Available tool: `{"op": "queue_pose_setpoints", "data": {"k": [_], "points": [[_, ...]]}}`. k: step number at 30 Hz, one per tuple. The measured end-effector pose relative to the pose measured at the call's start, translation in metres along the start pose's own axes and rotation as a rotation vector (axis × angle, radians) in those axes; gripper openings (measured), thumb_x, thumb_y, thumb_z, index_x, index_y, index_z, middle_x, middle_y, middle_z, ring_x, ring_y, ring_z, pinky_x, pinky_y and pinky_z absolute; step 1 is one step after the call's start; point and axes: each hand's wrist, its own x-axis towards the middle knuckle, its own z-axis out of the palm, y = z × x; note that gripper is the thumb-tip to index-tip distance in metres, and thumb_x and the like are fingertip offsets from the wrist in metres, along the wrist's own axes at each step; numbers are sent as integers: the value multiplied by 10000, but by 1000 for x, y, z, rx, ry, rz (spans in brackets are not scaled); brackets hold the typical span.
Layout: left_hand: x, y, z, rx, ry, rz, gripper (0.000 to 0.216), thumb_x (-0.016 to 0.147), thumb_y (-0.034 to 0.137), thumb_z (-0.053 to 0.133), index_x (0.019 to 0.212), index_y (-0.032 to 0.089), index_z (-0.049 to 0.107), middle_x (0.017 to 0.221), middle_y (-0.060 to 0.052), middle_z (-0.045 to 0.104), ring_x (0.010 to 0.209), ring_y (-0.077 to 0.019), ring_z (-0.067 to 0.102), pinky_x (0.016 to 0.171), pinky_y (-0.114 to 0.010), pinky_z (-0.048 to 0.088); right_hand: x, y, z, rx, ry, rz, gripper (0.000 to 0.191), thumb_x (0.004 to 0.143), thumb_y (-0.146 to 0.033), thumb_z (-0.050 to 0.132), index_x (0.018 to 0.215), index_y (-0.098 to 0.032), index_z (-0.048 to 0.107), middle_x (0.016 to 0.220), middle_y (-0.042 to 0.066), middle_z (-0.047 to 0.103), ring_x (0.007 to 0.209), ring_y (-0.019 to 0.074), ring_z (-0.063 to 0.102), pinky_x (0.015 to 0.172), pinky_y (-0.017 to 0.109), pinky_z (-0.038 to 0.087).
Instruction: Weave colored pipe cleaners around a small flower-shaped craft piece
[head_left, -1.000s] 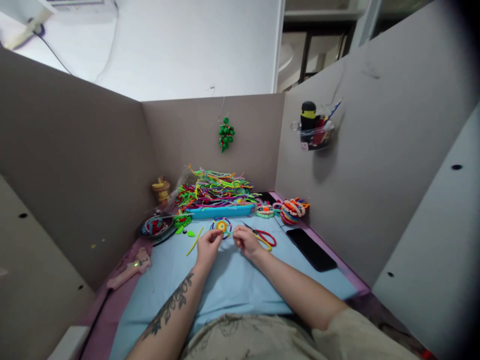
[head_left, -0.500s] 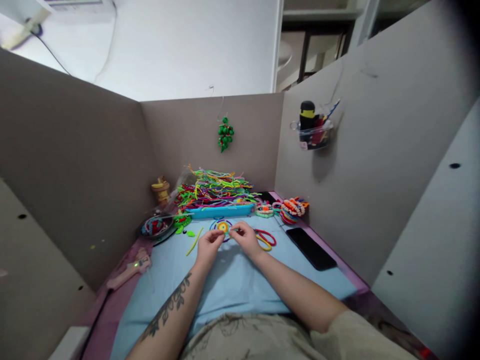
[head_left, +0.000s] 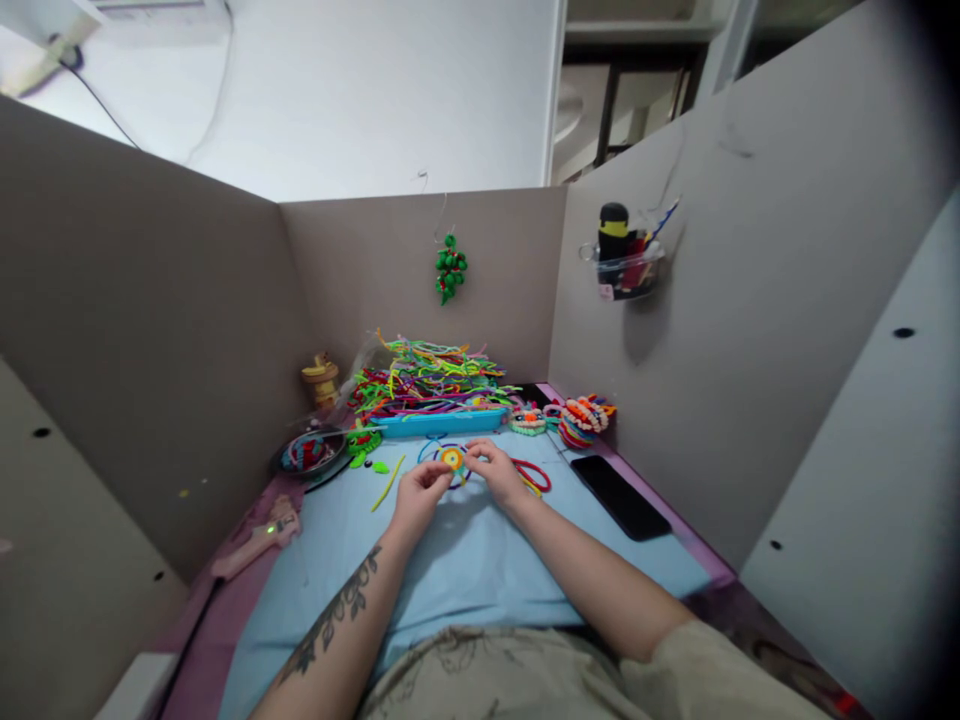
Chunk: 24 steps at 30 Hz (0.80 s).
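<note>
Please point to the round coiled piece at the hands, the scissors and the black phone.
round coiled piece (head_left: 452, 458): head view, its orange-yellow centre.
scissors (head_left: 534, 474): head view, the red handle loop.
black phone (head_left: 621, 496): head view, middle of its screen.

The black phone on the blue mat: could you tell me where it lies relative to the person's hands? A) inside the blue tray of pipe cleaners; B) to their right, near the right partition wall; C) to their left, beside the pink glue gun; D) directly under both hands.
B: the black phone lies flat on the blue mat, to the right of the right hand and left hand, close to the right partition wall.
</note>
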Motion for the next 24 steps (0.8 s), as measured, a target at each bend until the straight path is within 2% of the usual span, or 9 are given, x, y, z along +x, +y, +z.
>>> {"op": "queue_pose_setpoints", "data": {"k": [3, 6, 8, 10, 13, 16, 20, 22, 24], "points": [[1, 1, 0, 55, 4, 57, 286, 665, 348, 658, 858, 137, 637, 706, -32, 643, 556, -117, 539, 519, -222, 403, 0, 4, 3, -13, 22, -26, 195, 724, -344, 595, 629, -173, 585, 932, 47, 554, 930, 182, 529, 886, 304, 363], [0, 0, -1, 222, 105, 185, 352, 728, 342, 603, 1022, 150, 581, 878, -65, 644, 595, -115, 549, 550, -231, 424, -2, 10, 9, -60, 116, -52, 203, 739, -348, 580, 636, -173, 579, 890, 42, 548, 878, 171, 528, 850, 294, 378], [-3, 0, -1, 355, 180, 262, 350, 756, 340, 576, 1055, 160, 557, 866, -56, 640, 587, -113, 543, 560, -235, 427, -3, 14, 14, -86, 188, -61, 212, 746, -353, 573, 632, -174, 568, 849, 35, 549, 839, 166, 522, 826, 290, 385], [-7, -1, 0, 430, 158, 295, 320, 774, 342, 557, 1041, 165, 565, 785, -37, 646, 577, -120, 550, 560, -237, 430, -3, 16, 18, -90, 233, -65, 224, 754, -358, 564, 623, -176, 552, 808, 26, 547, 811, 164, 517, 805, 287, 391], [-8, -4, 2, 405, 34, 271, 351, 778, 335, 558, 1085, 166, 581, 781, -45, 675, 595, -136, 588, 573, -246, 455, -5, 14, 21, -75, 218, -54, 241, 766, -364, 550, 611, -180, 534, 757, 14, 535, 781, 162, 514, 772, 284, 399], [-4, -7, 2, 297, -19, 187, 397, 768, 339, 568, 1114, 147, 603, 830, -72, 692, 596, -148, 607, 571, -264, 481, -7, 10, 23, -79, 175, -57, 245, 772, -358, 545, 604, -180, 532, 750, 11, 532, 780, 160, 515, 768, 285, 404], [-1, -7, 0, 166, 5, 119, 396, 756, 336, 576, 1080, 116, 634, 804, -75, 695, 589, -148, 602, 575, -275, 495, -10, 3, 22, -154, 142, -95, 164, 768, -321, 557, 694, -177, 587, 831, 33, 539, 812, 168, 522, 758, 295, 425], [-1, -5, -1, 134, 42, 108, 389, 745, 321, 583, 1065, 108, 641, 789, -69, 695, 577, -141, 593, 575, -273, 495, -12, -1, 21, -217, 141, -165, 112, 758, -280, 574, 807, -186, 609, 900, 46, 534, 852, 177, 522, 769, 308, 434], [-1, -3, -1, 114, 71, 94, 385, 732, 309, 591, 1052, 102, 646, 788, -67, 696, 565, -136, 587, 570, -271, 495, -14, -4, 19, -291, 156, -268, 154, 753, -243, 584, 899, -201, 605, 958, 54, 520, 911, 187, 512, 813, 330, 430]]}}
